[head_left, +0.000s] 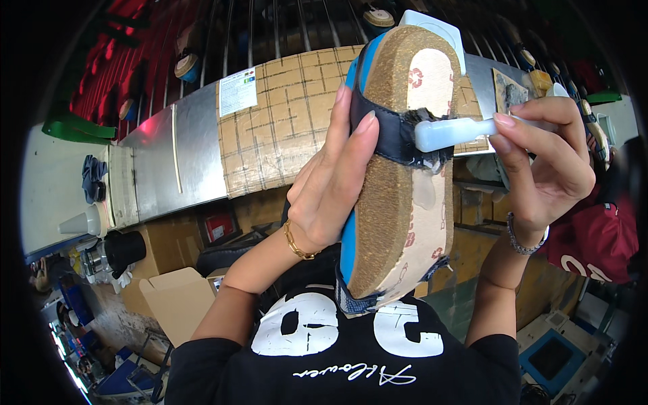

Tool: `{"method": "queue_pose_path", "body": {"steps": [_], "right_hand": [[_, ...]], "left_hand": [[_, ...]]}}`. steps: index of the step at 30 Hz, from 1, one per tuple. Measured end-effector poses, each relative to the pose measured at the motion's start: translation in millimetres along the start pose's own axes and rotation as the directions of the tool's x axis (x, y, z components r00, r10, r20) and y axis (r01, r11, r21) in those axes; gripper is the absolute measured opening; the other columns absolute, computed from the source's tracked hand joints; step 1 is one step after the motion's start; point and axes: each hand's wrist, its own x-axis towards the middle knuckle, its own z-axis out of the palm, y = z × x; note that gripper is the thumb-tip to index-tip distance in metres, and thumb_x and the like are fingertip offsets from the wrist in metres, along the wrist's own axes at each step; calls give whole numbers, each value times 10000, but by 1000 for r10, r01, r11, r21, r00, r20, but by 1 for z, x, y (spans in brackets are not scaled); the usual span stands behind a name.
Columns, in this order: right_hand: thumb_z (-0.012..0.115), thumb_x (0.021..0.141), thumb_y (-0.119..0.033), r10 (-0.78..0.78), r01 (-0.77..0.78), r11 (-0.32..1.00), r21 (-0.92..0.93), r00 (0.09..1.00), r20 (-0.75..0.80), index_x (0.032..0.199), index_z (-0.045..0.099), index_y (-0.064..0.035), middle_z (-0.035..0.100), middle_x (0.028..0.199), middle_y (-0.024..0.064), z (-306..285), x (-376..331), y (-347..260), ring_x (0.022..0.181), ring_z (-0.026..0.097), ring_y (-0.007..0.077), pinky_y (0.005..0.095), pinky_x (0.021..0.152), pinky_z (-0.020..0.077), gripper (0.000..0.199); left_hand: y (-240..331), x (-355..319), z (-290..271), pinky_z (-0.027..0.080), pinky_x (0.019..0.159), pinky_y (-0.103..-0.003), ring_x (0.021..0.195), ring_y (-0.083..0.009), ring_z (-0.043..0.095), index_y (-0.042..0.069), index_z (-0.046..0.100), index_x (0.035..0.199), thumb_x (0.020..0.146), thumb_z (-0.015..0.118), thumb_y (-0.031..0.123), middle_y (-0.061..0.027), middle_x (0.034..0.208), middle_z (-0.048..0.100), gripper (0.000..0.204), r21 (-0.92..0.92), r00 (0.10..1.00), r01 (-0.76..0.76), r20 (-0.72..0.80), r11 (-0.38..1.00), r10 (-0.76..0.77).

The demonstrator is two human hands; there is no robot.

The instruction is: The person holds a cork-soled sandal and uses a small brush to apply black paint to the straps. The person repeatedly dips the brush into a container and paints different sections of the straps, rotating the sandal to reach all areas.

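My left hand (331,172) grips a cork-soled sandal (381,209), turned sole up and fitted on a blue shoe last (348,250). Its fingers lie along the side, touching the wide black strap (385,131). The strap's ragged end is folded onto the underside, where a pale insole layer (425,212) shows, with a wet-looking smear below the strap. Between thumb and fingers, my right hand (550,152) pinches a pale bluish plastic applicator (449,133). Its broad rounded end rests against the strap's folded edge; any bristles are hidden.
A cardboard sheet (277,115) covers part of the metal bench (162,158). Beyond it runs a rack of metal bars carrying other sandals (187,67). A stained board (511,91) sits at the right. A white cup (79,223) lies at the left, and maroon cloth (594,236) is at the right.
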Motion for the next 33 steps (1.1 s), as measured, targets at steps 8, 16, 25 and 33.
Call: {"method": "queue_pose_path", "body": {"steps": [8, 16, 25, 33], "right_hand": [[779, 676, 57, -15, 14, 1000, 10, 998, 57, 948, 776, 3, 638, 943, 149, -8, -4, 3, 873, 589, 216, 298, 768, 441, 277], [771, 711, -1, 3, -39, 976, 216, 986, 166, 940, 774, -3, 632, 939, 137, -9, -3, 4, 852, 564, 204, 294, 760, 422, 229], [783, 718, 44, 260, -249, 927, 281, 966, -1, 930, 802, -19, 632, 790, 63, 13, -12, -26, 740, 580, 140, 249, 673, 416, 223], [798, 703, 75, 171, -168, 985, 28, 967, -189, 941, 803, -28, 637, 810, 53, 25, -5, -32, 727, 571, 122, 224, 648, 422, 260]], "left_hand": [[-13, -1, 6, 406, 1091, -316, 1338, -259, 466, 47, 199, 1544, 953, 459, 402, -222, 1577, 283, 737, 174, 967, -218, -97, 960, 237], [-37, 10, 7, 547, 921, -341, 1179, -372, 617, -48, 386, 1450, 866, 665, 215, -373, 1463, 387, 698, 495, 719, -602, -7, 627, 695], [-26, 31, -4, 602, 806, -338, 1108, -442, 674, -128, 387, 1439, 778, 859, 360, -475, 1383, 428, 948, 638, 656, -500, -163, 586, 737], [-16, 18, 1, 477, 1028, -319, 1279, -264, 528, -72, 270, 1502, 1023, 450, 265, -273, 1473, 406, 613, 465, 778, -439, -230, 769, 584]]}}
